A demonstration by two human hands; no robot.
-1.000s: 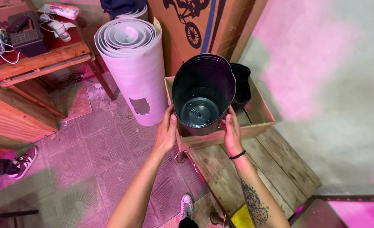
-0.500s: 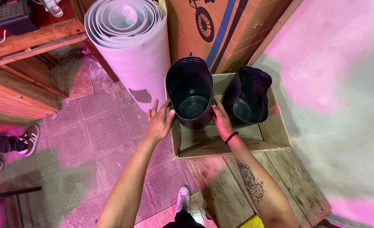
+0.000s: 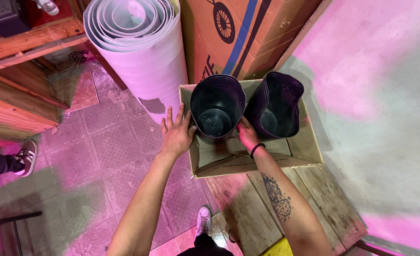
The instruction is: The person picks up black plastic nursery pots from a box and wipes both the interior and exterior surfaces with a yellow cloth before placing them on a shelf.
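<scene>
A: Report the scene from the left edge inward.

B: At far left, another person's sneaker [image 3: 26,155] rests on the patterned paving floor [image 3: 105,156]. Above it stands a wooden bench [image 3: 25,45]. To its right, a large roll of pale foam sheet [image 3: 139,52] stands upright on the floor, just beside the open cardboard box [image 3: 309,144].

A: State of the left hand?

B: The left hand [image 3: 176,133] is open, fingers spread and extended. The palm and fingers press flat against the outer left wall of the stack of black plastic pots [image 3: 217,111], with the wrist over the box's left flap. It braces rather than wraps.

A: Location of that stack?

B: It stands upright in the left half of the cardboard box, mouth facing up, interior base visible. The box sits on a wooden pallet [image 3: 271,213] against the wall.

A: State of the right hand?

B: The right hand [image 3: 248,135] is inside the box, set against the lower right side of the same stack, between it and the second stack of black pots [image 3: 278,106]. Whether its fingers are curled around the rim cannot be determined; the pot hides them. A dark band is on the wrist.

A: Remaining items?

B: The second stack leans slightly right in the box's right half, touching the first. A large printed carton [image 3: 248,33] stands behind the box.
</scene>
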